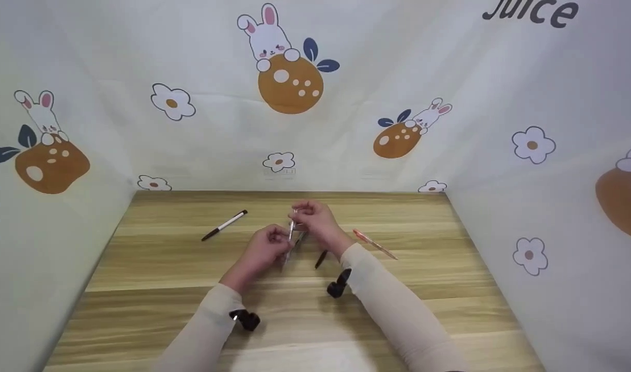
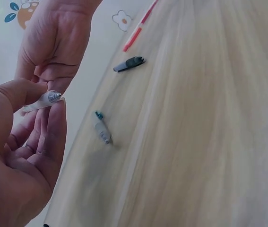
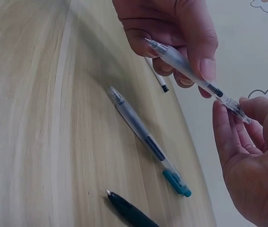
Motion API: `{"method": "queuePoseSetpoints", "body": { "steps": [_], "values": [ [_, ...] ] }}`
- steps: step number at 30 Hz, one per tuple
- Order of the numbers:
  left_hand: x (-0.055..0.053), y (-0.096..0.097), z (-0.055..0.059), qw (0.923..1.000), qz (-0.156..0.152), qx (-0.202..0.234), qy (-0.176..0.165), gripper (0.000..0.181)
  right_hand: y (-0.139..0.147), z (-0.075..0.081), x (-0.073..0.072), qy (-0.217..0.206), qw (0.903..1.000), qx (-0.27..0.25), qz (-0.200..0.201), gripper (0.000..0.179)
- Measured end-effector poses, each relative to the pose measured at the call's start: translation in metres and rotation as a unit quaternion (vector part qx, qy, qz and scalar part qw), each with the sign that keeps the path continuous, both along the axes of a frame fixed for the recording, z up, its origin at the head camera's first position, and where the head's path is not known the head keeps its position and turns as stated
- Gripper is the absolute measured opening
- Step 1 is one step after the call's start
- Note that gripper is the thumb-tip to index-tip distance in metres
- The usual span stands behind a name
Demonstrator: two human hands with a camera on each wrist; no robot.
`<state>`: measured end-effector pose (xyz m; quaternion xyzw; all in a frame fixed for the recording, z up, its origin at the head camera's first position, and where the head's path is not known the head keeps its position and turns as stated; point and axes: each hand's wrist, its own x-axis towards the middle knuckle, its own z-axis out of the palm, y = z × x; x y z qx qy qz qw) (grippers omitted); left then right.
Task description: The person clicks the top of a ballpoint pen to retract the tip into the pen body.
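A clear, frosted click pen [image 3: 181, 64] is held up between both hands, its metal tip pointing away from the right hand. My left hand [image 1: 266, 249] pinches the barrel between thumb and fingers. At the push-button end, my right hand [image 1: 318, 221] grips the pen with thumb and fingertips. Below them on the table lies another clear pen [image 3: 138, 125] with a teal clip. Beside that one is a dark click pen [image 3: 130, 211], partly hidden by my right arm in the head view.
A white pen with black ends [image 1: 225, 225] lies on the wooden table [image 1: 165, 268] to the left. To the right is an orange-red pen [image 1: 375, 244]. Printed cloth walls [image 1: 212, 139] stand along the table's back and both sides.
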<state>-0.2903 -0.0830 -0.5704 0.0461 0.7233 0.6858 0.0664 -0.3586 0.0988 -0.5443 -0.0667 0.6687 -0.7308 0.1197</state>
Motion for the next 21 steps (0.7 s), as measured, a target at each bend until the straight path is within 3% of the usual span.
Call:
{"method": "queuePoseSetpoints", "body": {
  "steps": [9,21],
  "values": [
    [0.005,0.017,-0.001,0.9981,-0.024,0.051,-0.026,0.028,0.019,-0.001,0.003,0.022,0.9997,0.009,0.009,0.026],
    [0.011,0.032,0.0,0.9959,-0.041,0.068,-0.044,0.025,0.035,0.01,0.013,0.01,0.9994,0.017,0.028,0.022]
  ]
}}
